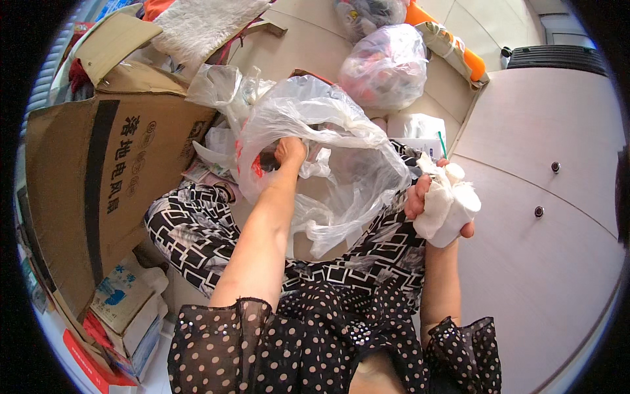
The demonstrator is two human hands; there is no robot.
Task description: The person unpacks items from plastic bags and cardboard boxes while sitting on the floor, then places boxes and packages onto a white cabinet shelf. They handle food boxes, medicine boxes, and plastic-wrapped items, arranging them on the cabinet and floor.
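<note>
My left hand (pixel 291 151) reaches into a large, clear plastic bag (pixel 367 154) that lies open between my legs. Its fingers curl downward, and what they grip is hidden. A crumpled white scrap (pixel 319 164) lies beside that wrist. Off to the right, above my knee, my right hand (pixel 416 197) is closed around a small white bottle (pixel 464 202) with a rounded cap. A soft white sheet (pixel 433 211), like tissue or cloth, is bunched against the bottle in the same grip.
A tall cardboard box (pixel 151 151) stands open at the left, with smaller boxes (pixel 125 302) below it. Two filled plastic bags sit on the tiled floor ahead, the nearer bag (pixel 384 65) knotted. An orange roll (pixel 453 49) lies behind. Pale cabinet doors (pixel 525 262) border the right.
</note>
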